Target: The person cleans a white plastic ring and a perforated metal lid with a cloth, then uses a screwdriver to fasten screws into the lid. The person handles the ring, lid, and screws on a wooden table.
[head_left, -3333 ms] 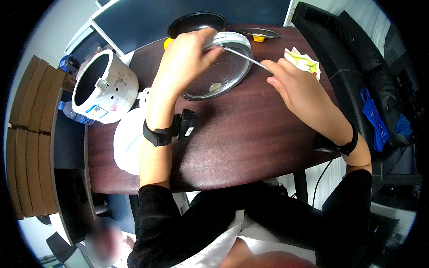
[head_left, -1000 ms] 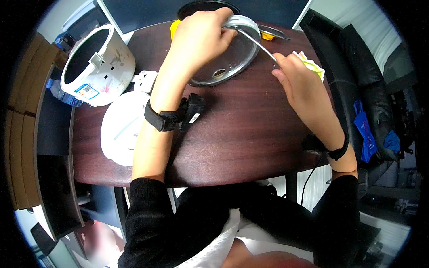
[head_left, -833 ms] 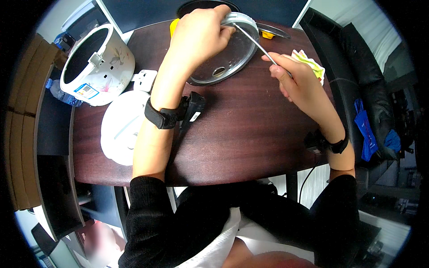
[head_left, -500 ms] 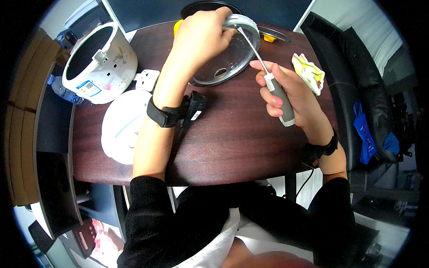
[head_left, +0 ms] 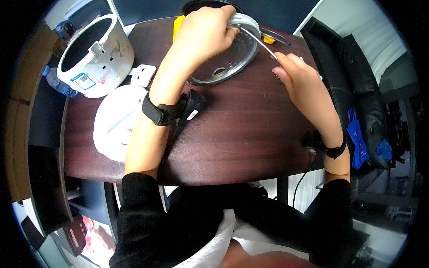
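A round, see-through lid (head_left: 239, 53) with a pale rim stands tilted at the back of the table. My left hand (head_left: 208, 31) is closed on its upper rim, fingers curled over the edge. A screwdriver (head_left: 261, 43) is in my right hand (head_left: 299, 78), its thin metal shaft slanting up and left. The tip meets the lid's rim beside my left fingertips; whether it sits in a screw is too small to tell. My right fingers wrap round the handle and hide nearly all of it.
A white rice cooker body (head_left: 100, 62) stands open at the back left, near a white plug adapter (head_left: 143, 75). A round white cover (head_left: 111, 129) lies left of my forearm. Behind the lid are a dark round pan (head_left: 212, 3) and yellow pieces (head_left: 268, 39). A bottle (head_left: 58, 82) is far left.
My right hand has rolled over and moved up, so its back now faces up and covers the screwdriver handle and the cloth behind. The left hand keeps its hold on the lid.
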A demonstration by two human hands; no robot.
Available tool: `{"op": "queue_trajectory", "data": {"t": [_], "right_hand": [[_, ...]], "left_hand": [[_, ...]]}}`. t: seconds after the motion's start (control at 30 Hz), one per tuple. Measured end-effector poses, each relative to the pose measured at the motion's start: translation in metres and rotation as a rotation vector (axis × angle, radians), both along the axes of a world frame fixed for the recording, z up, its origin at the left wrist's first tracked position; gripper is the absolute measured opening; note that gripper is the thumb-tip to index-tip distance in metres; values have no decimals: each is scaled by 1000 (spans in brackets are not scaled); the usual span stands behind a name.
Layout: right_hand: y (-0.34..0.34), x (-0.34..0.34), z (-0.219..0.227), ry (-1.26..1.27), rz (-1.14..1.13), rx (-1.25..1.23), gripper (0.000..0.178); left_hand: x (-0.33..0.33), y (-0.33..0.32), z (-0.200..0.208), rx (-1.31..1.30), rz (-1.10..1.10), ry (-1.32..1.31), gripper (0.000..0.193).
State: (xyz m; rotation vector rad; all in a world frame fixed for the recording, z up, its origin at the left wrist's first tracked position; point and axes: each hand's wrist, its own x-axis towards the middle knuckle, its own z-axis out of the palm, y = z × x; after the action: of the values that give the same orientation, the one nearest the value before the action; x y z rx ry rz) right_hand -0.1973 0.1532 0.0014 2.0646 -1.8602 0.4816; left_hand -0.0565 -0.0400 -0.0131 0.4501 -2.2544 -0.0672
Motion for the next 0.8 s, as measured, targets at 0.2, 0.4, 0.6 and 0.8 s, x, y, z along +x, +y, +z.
{"op": "queue_trajectory", "data": {"t": [0.2, 0.4, 0.6, 0.8], "right_hand": [[-3, 8, -13, -1133, 31, 348, 35], [-4, 20, -27, -1743, 188, 355, 44], [-6, 32, -27, -1907, 249, 325, 42], [3, 12, -28, -1365, 42, 276, 33]], "left_hand": [[11, 5, 12, 58, -69, 14, 18], [13, 11, 17, 65, 0, -56, 21], [1, -6, -4, 12, 14, 39, 26], [2, -5, -4, 39, -57, 41, 33]]}}
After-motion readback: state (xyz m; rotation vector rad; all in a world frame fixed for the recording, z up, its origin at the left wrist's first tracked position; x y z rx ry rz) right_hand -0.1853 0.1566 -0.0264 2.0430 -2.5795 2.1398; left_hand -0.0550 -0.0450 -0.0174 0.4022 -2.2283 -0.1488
